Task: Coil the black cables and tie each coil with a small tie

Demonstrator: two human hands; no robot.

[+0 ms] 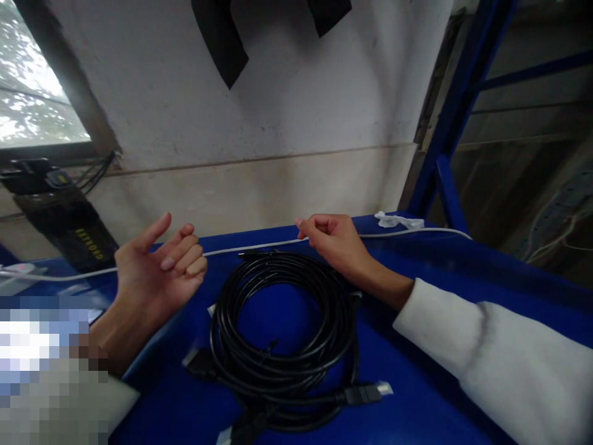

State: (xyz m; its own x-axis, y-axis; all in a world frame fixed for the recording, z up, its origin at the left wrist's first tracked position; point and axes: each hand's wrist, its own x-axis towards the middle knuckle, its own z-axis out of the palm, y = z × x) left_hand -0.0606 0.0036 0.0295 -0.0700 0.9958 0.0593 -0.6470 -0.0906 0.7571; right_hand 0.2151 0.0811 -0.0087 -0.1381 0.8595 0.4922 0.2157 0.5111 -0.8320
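Several black cables lie wound in a round coil [291,371] on the blue table [417,346]. A black plug with a silver tip [364,394] sticks out at the lower right, and other plugs show at the left and bottom. To the coil's upper left, my left hand [160,266] is raised palm up, thumb apart and fingers loosely curled, with nothing in it. My right hand [336,241] is just above the coil's far right edge, fingers curled and thumb against them. Anything between those fingertips is too small or hidden to make out.
A white cord [250,246] runs along the table's back edge, passing behind both hands. Crumpled clear plastic [399,220] lies at the back right. A black bag [69,228] stands at the left below the window. A blue metal frame [456,130] rises at the right.
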